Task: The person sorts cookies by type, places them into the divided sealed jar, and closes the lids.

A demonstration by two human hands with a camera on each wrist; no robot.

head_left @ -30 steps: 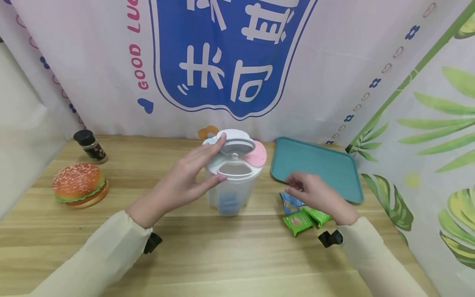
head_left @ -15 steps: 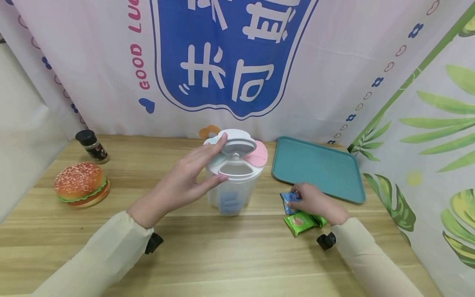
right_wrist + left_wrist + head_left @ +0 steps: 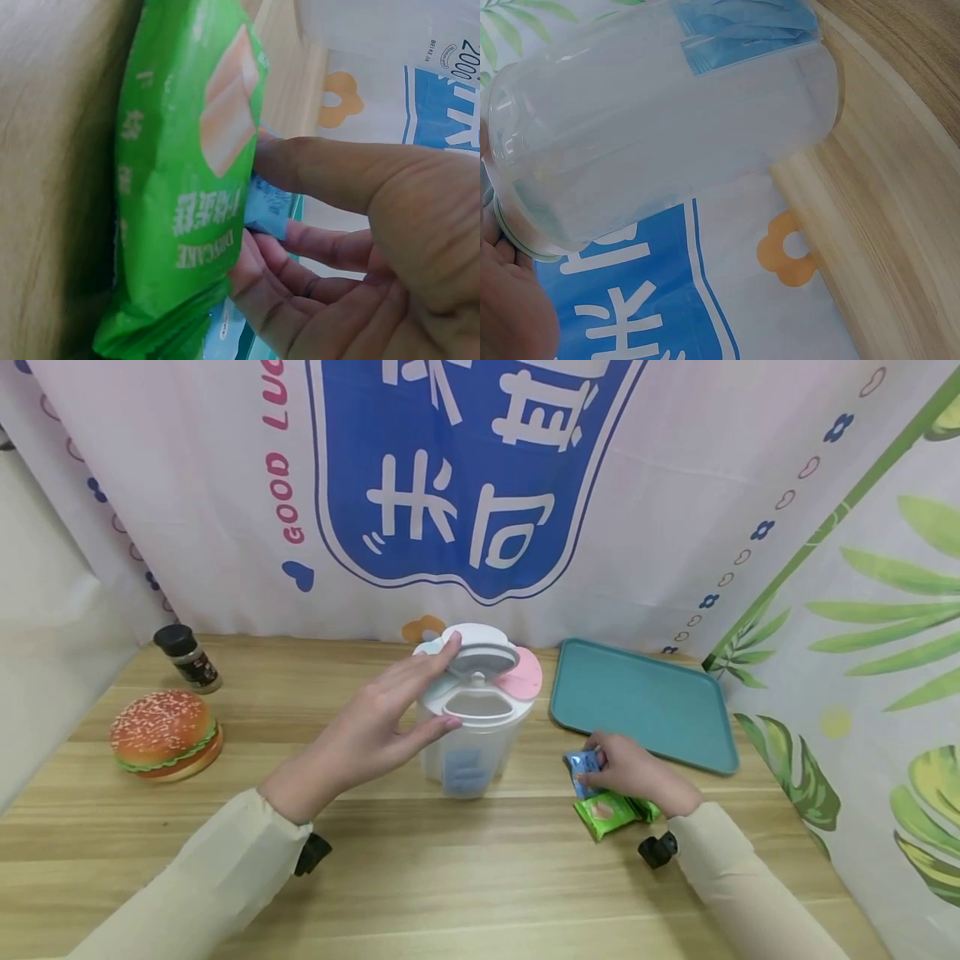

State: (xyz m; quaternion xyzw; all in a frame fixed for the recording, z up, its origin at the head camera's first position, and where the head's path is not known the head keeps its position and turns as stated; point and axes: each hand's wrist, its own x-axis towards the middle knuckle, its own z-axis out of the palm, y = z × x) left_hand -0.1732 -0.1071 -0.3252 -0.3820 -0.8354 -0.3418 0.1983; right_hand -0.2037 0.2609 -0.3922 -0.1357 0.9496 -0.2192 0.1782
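Note:
A clear plastic storage container (image 3: 487, 747) stands mid-table, its lid divided into coloured sections. The white flap (image 3: 480, 658) on the lid is raised, and blue packets (image 3: 750, 30) show through the container wall. My left hand (image 3: 375, 718) rests at the lid's left side, index finger along the flap and thumb extended at the front rim. To the right, my right hand (image 3: 633, 768) pinches a small blue snack packet (image 3: 268, 206) between thumb and fingers. Green snack packets (image 3: 606, 812) lie right by that hand; one labelled packet (image 3: 191, 172) fills much of the right wrist view.
Behind the right hand lies a teal tray (image 3: 645, 697). At the far left are a toy hamburger (image 3: 165, 735) and a black-capped seasoning jar (image 3: 187, 658). A printed cloth (image 3: 600, 568) hangs along the table's back edge.
My right hand has come down onto the blue packet and now pinches it; the packet has shifted and tilted slightly. The left hand keeps its place at the lid.

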